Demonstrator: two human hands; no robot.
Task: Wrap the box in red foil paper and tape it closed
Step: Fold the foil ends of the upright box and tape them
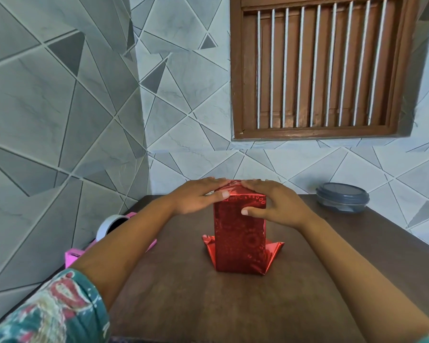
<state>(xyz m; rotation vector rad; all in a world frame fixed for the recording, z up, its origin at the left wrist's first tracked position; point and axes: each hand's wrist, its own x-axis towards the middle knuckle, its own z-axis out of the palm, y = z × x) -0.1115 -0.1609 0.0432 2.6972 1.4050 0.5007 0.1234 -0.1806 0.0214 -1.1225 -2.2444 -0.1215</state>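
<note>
We have the box [239, 233] standing on end in the middle of the table [208, 305], its sides already covered in red foil paper [240, 214]. Our left hand [196, 198] lies flat over the left half of the box top, fingers straight, thumb on the upper front edge. Our right hand [278, 206] mirrors it on the right half, fingers spread flat, thumb pressing the front face just below the top. Neither hand grips anything; both press the paper down.

We judge the step in hand to be closing the top end. At the foot of the box the foil splays out to both sides (that end looks unfolded and untaped).

Next, one hand must hold the top folds while the other reaches well to the left of the box for the pink tape dispenser [72, 256]. The foil looks springy, so easing the pressure may let the flaps lift.
</note>
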